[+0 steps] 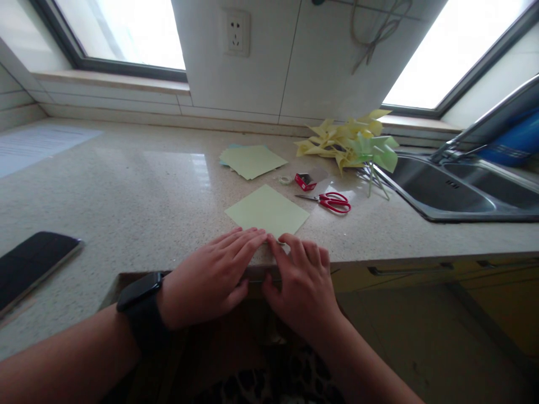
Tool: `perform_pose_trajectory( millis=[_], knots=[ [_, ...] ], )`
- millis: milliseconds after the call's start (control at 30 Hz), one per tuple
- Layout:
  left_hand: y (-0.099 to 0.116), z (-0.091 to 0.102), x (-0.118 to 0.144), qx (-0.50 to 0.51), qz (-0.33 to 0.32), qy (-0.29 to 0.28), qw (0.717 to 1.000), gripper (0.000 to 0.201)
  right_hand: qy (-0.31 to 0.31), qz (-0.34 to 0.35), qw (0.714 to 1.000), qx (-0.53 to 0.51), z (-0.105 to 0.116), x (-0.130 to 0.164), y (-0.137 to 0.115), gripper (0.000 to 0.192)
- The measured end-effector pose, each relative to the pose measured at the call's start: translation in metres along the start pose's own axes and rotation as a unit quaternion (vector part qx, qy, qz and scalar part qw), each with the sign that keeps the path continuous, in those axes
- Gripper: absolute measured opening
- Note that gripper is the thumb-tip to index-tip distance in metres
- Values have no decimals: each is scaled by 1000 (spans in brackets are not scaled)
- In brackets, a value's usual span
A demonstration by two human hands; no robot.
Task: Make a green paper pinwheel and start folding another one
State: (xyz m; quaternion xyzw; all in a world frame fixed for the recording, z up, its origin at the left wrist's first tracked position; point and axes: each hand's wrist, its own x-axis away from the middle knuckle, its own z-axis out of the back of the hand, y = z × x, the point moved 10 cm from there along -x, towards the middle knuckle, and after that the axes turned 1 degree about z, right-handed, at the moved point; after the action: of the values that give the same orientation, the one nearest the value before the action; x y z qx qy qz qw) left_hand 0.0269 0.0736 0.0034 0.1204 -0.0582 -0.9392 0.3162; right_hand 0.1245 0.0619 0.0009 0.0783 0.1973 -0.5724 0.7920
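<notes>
Your left hand (213,275), a dark smartwatch (141,306) on its wrist, lay flat and palm down at the counter's near edge, fingers stretched out together and pressing on the near corner of a pale green sheet of paper (266,211). Your right hand (304,280) sat just beside it, almost touching, fingers curved and fingertips down on the same corner; neither hand gripped the paper, both only pressed it against the countertop (126,185). The sheet lay turned like a diamond, spreading away from your fingertips. Well off to the left of your left hand rested a dark phone (31,264), face up. Beyond the sheet, past your right hand, lay red-handled scissors (330,201), and just behind them a small red box (305,181) and a small roll of tape (285,180). Farther out sat a loose stack of paper sheets (251,160), and to its right a heap of yellow and green folded paper pinwheels (349,145). To the far right was a steel sink (442,191). On the wall beyond was a white socket (236,32).
</notes>
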Motion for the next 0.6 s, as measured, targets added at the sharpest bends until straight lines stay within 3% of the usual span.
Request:
perform_pose_trajectory(
  millis=[233,600],
  knots=[
    [-8,-4,0,-67,29,-3,997,71,37,16,999,-34,5,9,1,46],
    [-16,-6,-1,-67,37,-13,997,76,71,18,995,-67,11,20,2,33]
  ],
)
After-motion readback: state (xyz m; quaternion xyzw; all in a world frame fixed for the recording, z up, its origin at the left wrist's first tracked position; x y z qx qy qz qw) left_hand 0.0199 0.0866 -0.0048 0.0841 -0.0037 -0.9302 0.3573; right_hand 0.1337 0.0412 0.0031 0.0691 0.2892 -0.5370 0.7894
